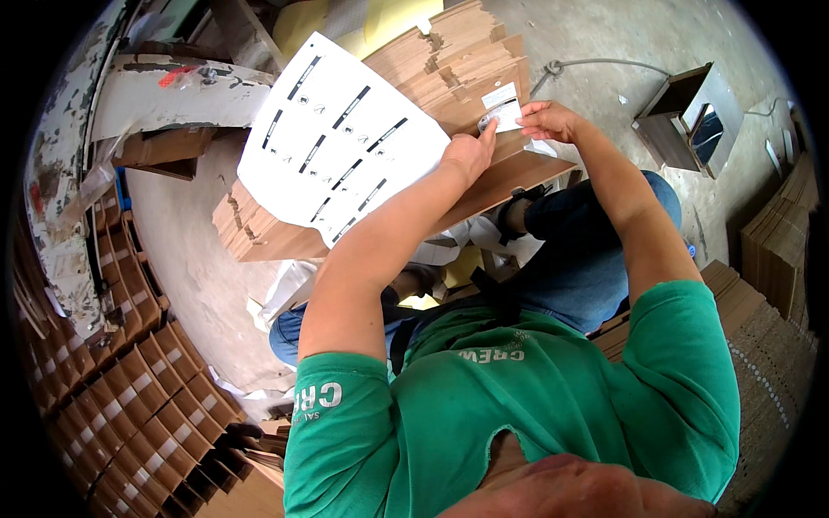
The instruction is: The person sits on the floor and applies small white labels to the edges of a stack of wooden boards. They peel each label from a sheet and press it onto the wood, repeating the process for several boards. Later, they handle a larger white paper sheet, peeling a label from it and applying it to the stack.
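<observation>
My left hand (pixel 470 155) is closed, its fingertips at the lower left edge of a small white label (pixel 503 116). The fingers of my right hand (pixel 551 122) pinch that label's right edge. The label lies against the side of a stack of flat brown cardboard (pixel 462 102), below another small white label (pixel 498 95). A large white sheet (pixel 337 142) printed with rows of black bars and small drawings rests on the stack, its right corner by my left hand. My left forearm covers the sheet's lower right edge.
Yellow sheet material (pixel 380 22) lies beyond the stack. A metal box-shaped stand (pixel 691 121) sits on the concrete floor at the right. Cardboard dividers (pixel 129 414) fill the lower left, beneath a worn white metal frame (pixel 181 95). More flat cardboard stacks (pixel 781 242) stand at right.
</observation>
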The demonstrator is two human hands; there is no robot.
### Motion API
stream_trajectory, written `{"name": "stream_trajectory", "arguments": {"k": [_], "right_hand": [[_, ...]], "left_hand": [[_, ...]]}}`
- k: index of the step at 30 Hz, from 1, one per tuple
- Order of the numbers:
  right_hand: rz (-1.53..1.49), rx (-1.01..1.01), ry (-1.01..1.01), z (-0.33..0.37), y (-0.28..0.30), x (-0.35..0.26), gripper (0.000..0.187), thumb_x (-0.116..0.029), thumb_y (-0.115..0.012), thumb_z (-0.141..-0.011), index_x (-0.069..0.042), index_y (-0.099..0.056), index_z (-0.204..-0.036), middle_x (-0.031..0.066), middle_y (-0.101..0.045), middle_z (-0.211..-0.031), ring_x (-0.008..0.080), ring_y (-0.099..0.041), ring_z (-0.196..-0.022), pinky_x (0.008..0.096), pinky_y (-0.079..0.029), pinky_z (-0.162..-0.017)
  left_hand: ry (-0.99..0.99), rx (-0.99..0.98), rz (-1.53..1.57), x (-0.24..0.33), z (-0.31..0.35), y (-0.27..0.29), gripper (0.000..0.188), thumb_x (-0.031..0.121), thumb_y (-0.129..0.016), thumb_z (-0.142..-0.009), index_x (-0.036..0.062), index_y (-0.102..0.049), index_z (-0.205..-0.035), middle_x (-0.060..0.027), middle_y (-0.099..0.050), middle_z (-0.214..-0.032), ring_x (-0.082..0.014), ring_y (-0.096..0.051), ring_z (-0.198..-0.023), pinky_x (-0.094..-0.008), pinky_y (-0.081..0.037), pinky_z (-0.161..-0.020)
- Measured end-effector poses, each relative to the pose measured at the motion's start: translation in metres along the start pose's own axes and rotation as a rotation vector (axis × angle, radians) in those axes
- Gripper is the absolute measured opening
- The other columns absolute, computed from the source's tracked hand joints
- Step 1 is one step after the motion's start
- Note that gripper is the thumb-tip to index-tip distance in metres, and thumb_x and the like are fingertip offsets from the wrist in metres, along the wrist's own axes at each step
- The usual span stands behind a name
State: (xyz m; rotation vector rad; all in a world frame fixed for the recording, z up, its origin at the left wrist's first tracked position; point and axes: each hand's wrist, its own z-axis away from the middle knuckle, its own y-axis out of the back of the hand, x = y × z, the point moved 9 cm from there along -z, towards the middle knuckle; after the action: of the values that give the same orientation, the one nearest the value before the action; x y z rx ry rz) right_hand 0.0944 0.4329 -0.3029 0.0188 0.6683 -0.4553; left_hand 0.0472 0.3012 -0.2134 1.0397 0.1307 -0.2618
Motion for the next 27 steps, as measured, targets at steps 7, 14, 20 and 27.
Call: {"name": "stream_trajectory", "arguments": {"k": [7,14,20,27], "right_hand": [[0.093,0.199,0.15,0.0,0.006,-0.009,0.015,-0.021,-0.071,-0.072,-0.012,-0.063,-0.082,-0.0002,-0.063,-0.075,0.0089,-0.059,-0.065,0.0225,-0.046,-0.054],[1.127,0.774,0.468,0.037,0.029,-0.057,0.019,-0.025,-0.068,-0.074,-0.006,-0.063,-0.072,0.0043,-0.059,-0.063,0.0099,-0.055,-0.051,0.0233,-0.044,-0.049],[0.66,-0.201,0.288,0.025,-0.055,-0.046,0.019,-0.026,-0.061,-0.074,-0.008,-0.065,-0.077,0.009,-0.065,-0.076,0.0208,-0.061,-0.068,0.0312,-0.048,-0.064],[0.783,0.526,0.466,0.042,0.021,-0.093,0.02,-0.021,-0.063,-0.077,-0.003,-0.064,-0.083,-0.0004,-0.06,-0.075,0.0081,-0.052,-0.066,0.0231,-0.043,-0.059]], "left_hand": [[0.092,-0.021,-0.073,-0.014,-0.004,-0.011,0.06,0.01,-0.053,-0.078,0.0079,-0.031,-0.134,-0.0116,0.003,-0.146,-0.0218,-0.064,-0.07,-0.0286,-0.049,-0.052],[0.101,-0.023,-0.195,-0.023,0.02,0.0,0.06,0.006,-0.051,-0.078,0.0083,-0.031,-0.134,-0.0135,0.006,-0.146,-0.0187,-0.063,-0.065,-0.026,-0.047,-0.048],[0.165,0.045,-0.049,-0.036,0.067,0.012,0.058,0.006,-0.051,-0.075,0.0056,-0.035,-0.13,-0.0184,-0.012,-0.143,-0.0201,-0.064,-0.063,-0.0283,-0.049,-0.048],[0.451,0.294,0.038,-0.098,0.185,0.093,0.055,0.002,-0.054,-0.066,0.0077,-0.045,-0.12,-0.0191,-0.044,-0.126,-0.0238,-0.064,-0.064,-0.0333,-0.051,-0.05]]}}
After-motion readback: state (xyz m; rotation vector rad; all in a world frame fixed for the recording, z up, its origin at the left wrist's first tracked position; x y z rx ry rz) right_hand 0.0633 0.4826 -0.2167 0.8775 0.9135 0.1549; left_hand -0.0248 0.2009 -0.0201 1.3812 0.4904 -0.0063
